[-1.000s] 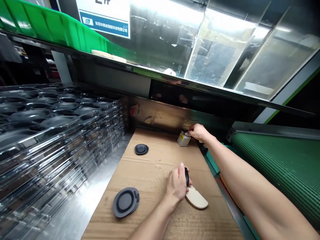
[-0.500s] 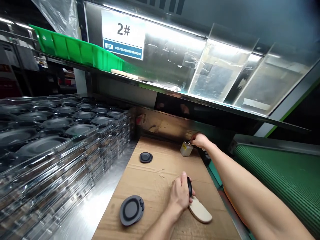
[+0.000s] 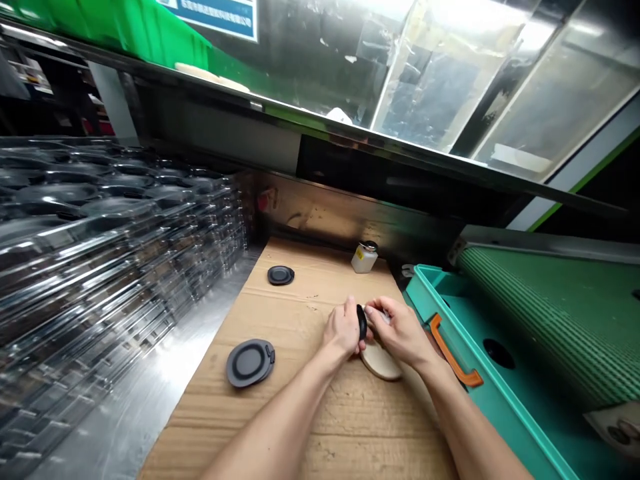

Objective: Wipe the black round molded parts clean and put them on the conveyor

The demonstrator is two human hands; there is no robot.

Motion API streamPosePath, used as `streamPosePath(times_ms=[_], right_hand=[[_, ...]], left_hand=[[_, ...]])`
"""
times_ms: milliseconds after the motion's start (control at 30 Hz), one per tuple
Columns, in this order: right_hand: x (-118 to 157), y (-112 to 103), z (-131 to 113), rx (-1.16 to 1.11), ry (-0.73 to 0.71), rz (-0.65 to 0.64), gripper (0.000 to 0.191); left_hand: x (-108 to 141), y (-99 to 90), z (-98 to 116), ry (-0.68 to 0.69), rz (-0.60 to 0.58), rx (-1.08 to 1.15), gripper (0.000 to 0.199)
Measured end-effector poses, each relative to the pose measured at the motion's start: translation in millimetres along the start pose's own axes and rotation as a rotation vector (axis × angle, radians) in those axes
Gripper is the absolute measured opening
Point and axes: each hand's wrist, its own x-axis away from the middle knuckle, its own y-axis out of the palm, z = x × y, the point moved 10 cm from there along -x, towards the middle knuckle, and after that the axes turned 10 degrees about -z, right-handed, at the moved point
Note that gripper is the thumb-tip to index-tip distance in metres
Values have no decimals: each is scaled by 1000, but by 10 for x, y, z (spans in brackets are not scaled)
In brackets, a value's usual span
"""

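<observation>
My left hand point(image 3: 343, 328) is wrapped round a small black round part point(image 3: 361, 323) held on edge above the cardboard point(image 3: 300, 313). Against the part's right side, my right hand point(image 3: 395, 328) pinches something whitish, too small to make out. Below both hands a cream-coloured pad point(image 3: 381, 362) lies on the cardboard, partly covered by them. To the left rest a larger dark grey round part point(image 3: 250, 363) and a smaller black one point(image 3: 281, 275). A whitish bottle point(image 3: 365, 257) with a metal top and yellow label stands at the cardboard's back edge.
Stacked clear trays point(image 3: 125, 233) holding dark round parts fill the left side. On the right are a teal bin point(image 3: 500, 400) with an orange handle point(image 3: 453, 353) and a green ribbed conveyor point(image 3: 550, 300). A metal shelf carrying a green bin point(image 3: 150, 37) crosses above the back.
My right hand has left the bottle's top and come down beside the black part in my left hand. The view has tilted downward, and more of the teal bin shows.
</observation>
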Motion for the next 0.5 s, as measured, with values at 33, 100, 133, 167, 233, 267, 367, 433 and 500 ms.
streamPosePath(times_ms=[33,100,133,167,233,267,367,433,500], right_hand=[[21,20,-4,-2,-9,9,20],[27,18,-10,12,-37,26,18],[26,11,-12,30,-54,29,17],[27,8,-13,53,-73,30,16],[39,22,-6,107,-100,24,15],[47,39,1,138,-106,20,14],[52,95,15,231,-104,26,15],[39,119,0,274,-105,36,17],[28,120,-11,290,-105,50,18]], left_hand=[[12,15,7,-6,-7,-66,78],[21,47,21,-10,-27,-130,78],[19,59,21,-16,-34,-141,78],[13,69,16,-26,-41,-147,77],[-4,72,5,-46,-39,-165,76],[-12,68,5,-51,-32,-178,75],[-20,59,18,-51,-13,-212,71],[-11,60,36,-39,-3,-226,69],[1,72,56,-18,-4,-228,67]])
